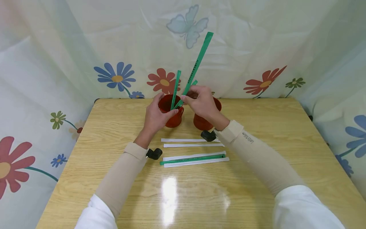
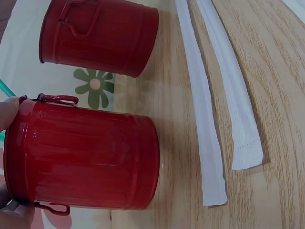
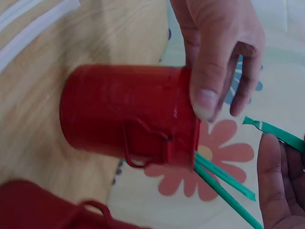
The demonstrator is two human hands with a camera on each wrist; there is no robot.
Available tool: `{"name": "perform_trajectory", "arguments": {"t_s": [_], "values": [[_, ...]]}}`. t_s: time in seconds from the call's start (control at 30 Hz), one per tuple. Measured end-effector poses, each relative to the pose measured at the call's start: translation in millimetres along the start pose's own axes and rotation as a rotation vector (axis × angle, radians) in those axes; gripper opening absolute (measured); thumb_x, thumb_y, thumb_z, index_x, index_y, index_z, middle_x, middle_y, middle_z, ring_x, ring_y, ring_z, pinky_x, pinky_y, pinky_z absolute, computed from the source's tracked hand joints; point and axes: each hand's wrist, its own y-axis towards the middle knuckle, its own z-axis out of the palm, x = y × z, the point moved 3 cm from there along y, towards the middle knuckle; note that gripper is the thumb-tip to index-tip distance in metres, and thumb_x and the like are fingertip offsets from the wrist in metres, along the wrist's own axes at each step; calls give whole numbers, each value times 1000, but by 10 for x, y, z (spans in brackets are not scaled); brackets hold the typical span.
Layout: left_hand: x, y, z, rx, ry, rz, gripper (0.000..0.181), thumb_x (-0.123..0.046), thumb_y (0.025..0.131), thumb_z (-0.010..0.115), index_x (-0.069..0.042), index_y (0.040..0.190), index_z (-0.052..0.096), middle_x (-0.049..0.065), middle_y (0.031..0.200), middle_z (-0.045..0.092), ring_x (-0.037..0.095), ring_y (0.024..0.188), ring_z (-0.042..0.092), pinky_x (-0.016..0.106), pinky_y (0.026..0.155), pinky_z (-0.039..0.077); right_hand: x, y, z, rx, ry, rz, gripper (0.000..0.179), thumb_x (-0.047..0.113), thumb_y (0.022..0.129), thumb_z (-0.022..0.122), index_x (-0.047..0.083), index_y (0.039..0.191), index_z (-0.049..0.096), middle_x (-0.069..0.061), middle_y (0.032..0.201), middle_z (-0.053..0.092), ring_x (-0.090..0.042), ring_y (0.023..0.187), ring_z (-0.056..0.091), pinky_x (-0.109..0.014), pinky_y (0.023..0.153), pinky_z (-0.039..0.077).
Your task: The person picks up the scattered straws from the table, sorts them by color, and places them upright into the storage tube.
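Observation:
My left hand (image 1: 155,114) grips the rim of the left red metal bucket (image 1: 173,121), thumb on the near side and fingers round the far side. The bucket stands upright, with small wire handles on its sides. Two green paper-wrapped straws (image 3: 226,193) lean out of it. My right hand (image 1: 203,103) pinches another green paper-wrapped straw (image 1: 197,65) near its lower end; in the right wrist view that end hangs outside the bucket, just past the mouth. A second red bucket (image 1: 201,123) stands to the right, partly hidden behind my right hand and wrist.
Several white paper-wrapped straws (image 1: 191,145) lie crosswise on the wooden table (image 1: 257,140) in front of the buckets. One more green straw (image 1: 194,158) lies among the nearer white ones. A flowered curtain (image 1: 137,38) hangs behind the table's far edge.

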Motion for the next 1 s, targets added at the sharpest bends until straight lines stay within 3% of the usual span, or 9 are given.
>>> {"name": "perform_trajectory", "arguments": {"t_s": [0.13,0.47,0.73,1.0], "values": [[9,-4,32,11,-10,-2,82,-30,89,84,-11,156,40,13,148,59,30,136,57,48,110,55,-53,-12,44,3,-37,21,15,9,100,68,-3,107,76,-21,101,78,-35,89,76,-26,80,62],[36,-26,34,1,-14,13,79,-27,90,84,-12,154,41,12,146,59,29,134,57,47,106,58,-68,-3,150,-16,-114,-31,15,12,100,70,-1,107,74,-18,97,79,-28,81,77,-28,75,63],[59,-5,32,5,4,12,82,-29,89,84,-11,155,40,12,148,59,29,135,57,46,108,56,-70,52,207,-34,-155,-5,18,13,103,65,-3,107,74,-20,96,77,-28,81,73,-34,77,64],[48,5,11,-2,4,18,81,-29,89,84,-10,155,40,11,147,59,29,135,57,46,108,57,-94,106,242,-41,-216,-13,18,14,101,69,-2,100,77,-16,82,76,-24,73,70,-27,65,57]]}}
